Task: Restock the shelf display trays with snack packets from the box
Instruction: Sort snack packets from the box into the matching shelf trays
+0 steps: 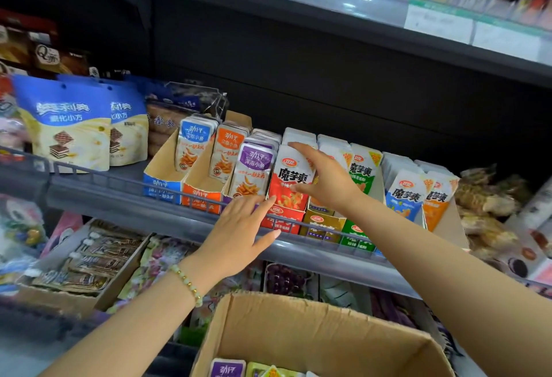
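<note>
At frame centre, the right hand (328,182) seems to pinch the red packets (288,173). Square them upright and let the open left hand (239,230) steady the red tray (285,219).

We see a red packet (286,181), a purple packet (254,167) — the box (298,326) plain brown, the bracelet (187,284) pale green.

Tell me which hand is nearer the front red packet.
Right. The right hand pinches the red packet, fingers on its top and thumb on its face. The left hand is lower left, fingers straight over the shelf edge.
</note>
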Action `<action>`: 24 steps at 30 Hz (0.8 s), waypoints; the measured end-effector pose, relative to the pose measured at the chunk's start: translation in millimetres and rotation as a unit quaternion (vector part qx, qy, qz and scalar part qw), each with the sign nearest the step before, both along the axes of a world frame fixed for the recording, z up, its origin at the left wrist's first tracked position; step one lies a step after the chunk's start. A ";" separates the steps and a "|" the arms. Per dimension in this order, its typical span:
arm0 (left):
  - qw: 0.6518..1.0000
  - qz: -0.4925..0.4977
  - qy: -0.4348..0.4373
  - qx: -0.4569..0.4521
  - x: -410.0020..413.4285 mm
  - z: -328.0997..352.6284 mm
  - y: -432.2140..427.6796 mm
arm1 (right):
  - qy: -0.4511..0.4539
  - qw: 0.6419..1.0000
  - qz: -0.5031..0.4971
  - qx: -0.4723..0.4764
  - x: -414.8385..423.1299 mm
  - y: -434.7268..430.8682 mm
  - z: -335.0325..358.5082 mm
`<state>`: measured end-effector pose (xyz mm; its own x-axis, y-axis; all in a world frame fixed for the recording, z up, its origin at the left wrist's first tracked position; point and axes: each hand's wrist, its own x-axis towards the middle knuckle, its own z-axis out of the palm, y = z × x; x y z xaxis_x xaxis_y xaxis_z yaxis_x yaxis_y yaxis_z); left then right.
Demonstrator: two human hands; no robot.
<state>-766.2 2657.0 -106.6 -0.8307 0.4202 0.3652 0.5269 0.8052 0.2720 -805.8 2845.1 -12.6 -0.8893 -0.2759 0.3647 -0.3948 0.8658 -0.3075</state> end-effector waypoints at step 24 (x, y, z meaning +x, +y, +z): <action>0.941 0.035 -0.312 0.126 142.8 -74.4 -39.4 | -0.386 0.915 0.068 -0.100 158.3 14.5 -184.6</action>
